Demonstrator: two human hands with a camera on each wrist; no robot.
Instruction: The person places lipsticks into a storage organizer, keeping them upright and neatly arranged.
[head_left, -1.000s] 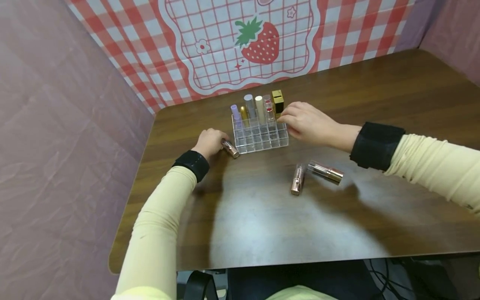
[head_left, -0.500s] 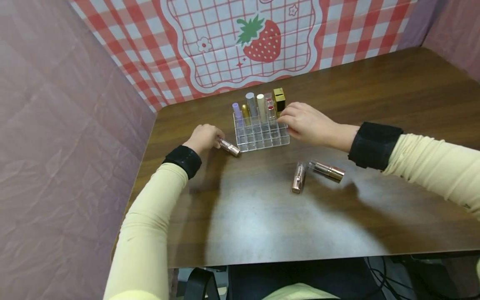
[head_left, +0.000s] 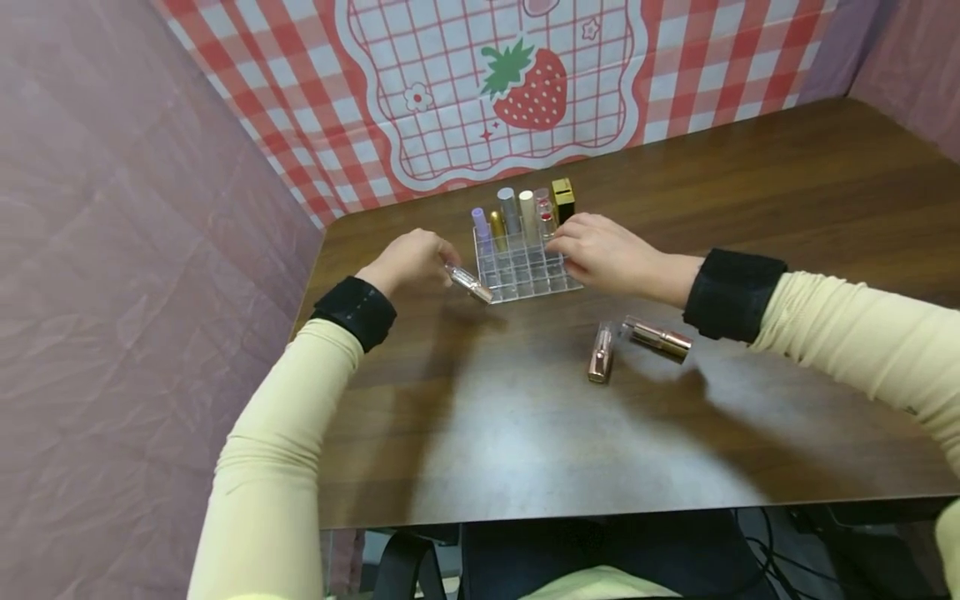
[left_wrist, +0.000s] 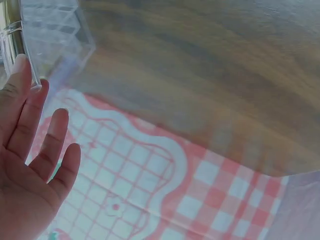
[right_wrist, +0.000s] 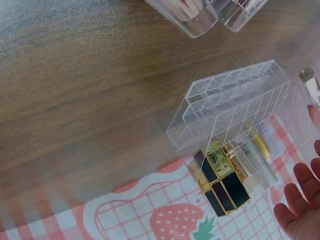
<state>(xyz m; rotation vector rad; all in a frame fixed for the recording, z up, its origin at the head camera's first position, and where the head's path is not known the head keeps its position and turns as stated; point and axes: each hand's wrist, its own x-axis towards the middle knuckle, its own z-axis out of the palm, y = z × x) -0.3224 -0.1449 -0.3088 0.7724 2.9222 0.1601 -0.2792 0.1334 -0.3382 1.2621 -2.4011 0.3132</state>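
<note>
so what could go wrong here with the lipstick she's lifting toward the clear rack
The left hand pinches the rose-gold lipstick by one end, tilted, so it might slip. Its free end is close to the clear organizer, which the right hand seems to steady; a knock could topple the lipsticks standing in the back row.

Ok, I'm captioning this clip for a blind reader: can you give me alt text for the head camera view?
A person's left hand holds a rose-gold lipstick beside a clear acrylic organizer on a dark wooden table, while the right hand rests at the organizer's right side. Six lipsticks stand in its back row, and two more rose-gold lipsticks lie on the table nearer the person.
</note>
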